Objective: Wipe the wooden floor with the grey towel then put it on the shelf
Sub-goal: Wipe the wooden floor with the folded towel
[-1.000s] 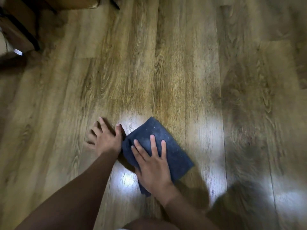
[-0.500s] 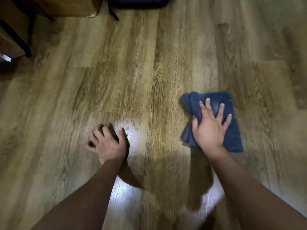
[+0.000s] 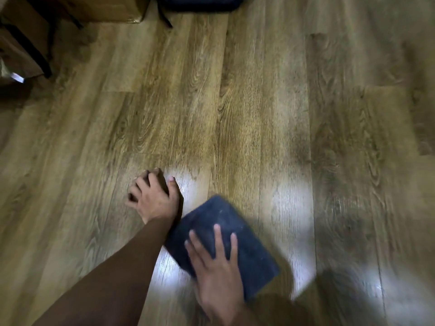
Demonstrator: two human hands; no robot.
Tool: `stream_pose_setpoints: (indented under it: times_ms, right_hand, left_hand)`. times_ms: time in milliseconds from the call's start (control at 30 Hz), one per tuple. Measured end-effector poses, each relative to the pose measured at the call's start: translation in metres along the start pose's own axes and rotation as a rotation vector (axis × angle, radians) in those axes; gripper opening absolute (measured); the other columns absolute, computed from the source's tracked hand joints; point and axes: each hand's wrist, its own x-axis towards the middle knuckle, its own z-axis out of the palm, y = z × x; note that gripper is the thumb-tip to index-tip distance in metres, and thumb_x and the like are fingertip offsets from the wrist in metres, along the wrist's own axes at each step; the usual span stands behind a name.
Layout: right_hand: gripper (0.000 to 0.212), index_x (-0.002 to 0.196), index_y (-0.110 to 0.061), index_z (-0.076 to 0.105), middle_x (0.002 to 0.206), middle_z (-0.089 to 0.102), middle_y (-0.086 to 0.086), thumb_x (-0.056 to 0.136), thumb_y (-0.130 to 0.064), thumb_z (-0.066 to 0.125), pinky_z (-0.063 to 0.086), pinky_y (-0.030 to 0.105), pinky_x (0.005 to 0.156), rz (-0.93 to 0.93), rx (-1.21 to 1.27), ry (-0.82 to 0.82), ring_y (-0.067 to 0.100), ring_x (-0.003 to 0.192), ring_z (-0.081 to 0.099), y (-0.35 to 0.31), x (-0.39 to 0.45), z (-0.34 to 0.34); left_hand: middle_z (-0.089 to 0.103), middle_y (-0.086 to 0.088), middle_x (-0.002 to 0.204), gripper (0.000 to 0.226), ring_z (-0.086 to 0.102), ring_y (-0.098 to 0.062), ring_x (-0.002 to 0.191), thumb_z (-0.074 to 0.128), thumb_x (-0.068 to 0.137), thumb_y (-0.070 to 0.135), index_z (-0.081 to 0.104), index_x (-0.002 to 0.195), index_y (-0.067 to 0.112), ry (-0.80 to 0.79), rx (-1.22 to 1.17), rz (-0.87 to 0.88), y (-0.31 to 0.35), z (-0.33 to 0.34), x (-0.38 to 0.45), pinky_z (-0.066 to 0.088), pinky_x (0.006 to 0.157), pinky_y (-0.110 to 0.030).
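The grey towel (image 3: 237,236), folded into a dark blue-grey pad, lies flat on the wooden floor (image 3: 235,114) near the bottom centre. My right hand (image 3: 216,271) presses on its near half with straight, spread fingers. My left hand (image 3: 153,196) rests on the bare floor just left of the towel, propped on bent fingers and holding nothing. The towel's left corner lies close to my left wrist. No shelf is in view.
A cardboard box (image 3: 110,8) and dark furniture legs (image 3: 40,55) stand at the top left. A dark bag (image 3: 200,3) lies at the top edge. Bright light patches shine on the planks around my hands.
My right hand slid the towel out to the right, then back left and toward me, ending beside my left hand. My left hand stayed in place, its fingers now more bent.
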Motion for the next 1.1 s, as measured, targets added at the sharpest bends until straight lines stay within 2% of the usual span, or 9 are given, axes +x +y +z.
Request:
stream_pose_setpoints:
  times_ms: [67,200,333,433,567,767,900,1000,1100]
  right_hand:
    - [0.054,0.138,-0.036,0.057,0.153,0.045,-0.01,0.087,-0.051,0.052,0.008,0.069,0.111,-0.129,-0.088,-0.034,0.045,0.142,0.026,-0.01,-0.02,0.009]
    - [0.055,0.137,-0.041,0.057,0.154,0.043,-0.015,0.085,-0.056,0.047,0.015,0.065,0.107,-0.285,-0.199,-0.058,0.041,0.142,0.036,-0.006,-0.031,0.01]
    - [0.071,0.142,-0.039,0.049,0.161,0.031,-0.013,0.076,-0.062,0.058,0.02,0.065,0.107,-0.273,-0.14,-0.104,0.039,0.144,0.035,0.002,-0.018,0.005]
    - [0.077,0.144,-0.037,0.045,0.163,0.026,-0.012,0.073,-0.062,0.06,0.02,0.066,0.106,-0.275,-0.099,-0.101,0.039,0.146,0.03,0.004,-0.01,0.006]
    - [0.077,0.147,-0.035,0.043,0.164,0.025,-0.012,0.076,-0.061,0.058,0.019,0.067,0.108,-0.294,-0.103,-0.116,0.04,0.148,0.026,0.005,0.005,0.001]
    - [0.069,0.15,-0.035,0.039,0.164,0.022,-0.013,0.085,-0.056,0.043,0.012,0.067,0.114,-0.292,-0.099,-0.05,0.038,0.152,0.014,0.01,0.055,-0.009]
    - [0.068,0.151,-0.036,0.036,0.165,0.018,-0.014,0.087,-0.056,0.044,0.013,0.068,0.115,-0.28,-0.088,-0.014,0.037,0.153,0.007,0.014,0.095,-0.015]
    - [0.068,0.151,-0.036,0.036,0.165,0.018,-0.015,0.087,-0.055,0.044,0.012,0.068,0.115,-0.265,-0.092,0.037,0.036,0.153,0.007,0.017,0.134,-0.024]
    - [0.063,0.15,-0.036,0.039,0.163,0.022,-0.016,0.09,-0.053,0.045,0.013,0.068,0.114,-0.248,-0.078,0.082,0.035,0.153,0.009,0.017,0.176,-0.036]
  left_hand:
    - [0.047,-0.018,0.12,0.054,0.04,-0.039,0.118,0.038,0.087,0.058,0.055,0.113,0.014,-0.033,-0.044,-0.013,-0.001,-0.007,0.006,0.025,0.1,-0.063]
    - [0.047,-0.02,0.13,0.046,0.04,-0.037,0.125,0.041,0.096,0.048,0.057,0.12,0.012,-0.037,-0.036,0.053,-0.028,-0.027,0.038,0.023,0.105,-0.057]
    - [0.038,-0.018,0.15,0.047,0.03,-0.033,0.14,0.036,0.102,0.044,0.047,0.137,0.016,-0.022,-0.024,-0.199,-0.066,-0.026,0.053,0.014,0.111,-0.066]
    - [0.041,-0.016,0.148,0.053,0.032,-0.031,0.137,0.03,0.093,0.046,0.05,0.134,0.018,0.029,-0.016,-0.162,-0.069,-0.019,0.048,0.018,0.107,-0.064]
    - [0.039,-0.014,0.152,0.06,0.031,-0.031,0.14,0.03,0.089,0.046,0.051,0.139,0.02,0.006,0.009,-0.166,-0.074,-0.02,0.051,0.016,0.109,-0.062]
    - [0.048,-0.019,0.134,0.053,0.038,-0.035,0.123,0.039,0.081,0.04,0.057,0.126,0.017,0.035,-0.017,-0.195,-0.074,-0.02,0.057,0.023,0.1,-0.056]
    - [0.049,-0.019,0.118,0.036,0.041,-0.036,0.115,0.045,0.08,0.034,0.057,0.107,0.014,0.074,-0.055,-0.073,-0.081,-0.024,0.101,0.028,0.097,-0.053]
    - [0.051,-0.017,0.129,0.038,0.043,-0.035,0.122,0.045,0.086,0.035,0.057,0.117,0.015,0.102,-0.127,-0.023,-0.081,-0.016,0.116,0.025,0.103,-0.055]
    - [0.04,-0.007,0.156,0.052,0.033,-0.026,0.146,0.044,0.091,0.037,0.05,0.141,0.024,0.091,-0.113,0.002,-0.082,-0.012,0.117,0.017,0.112,-0.054]
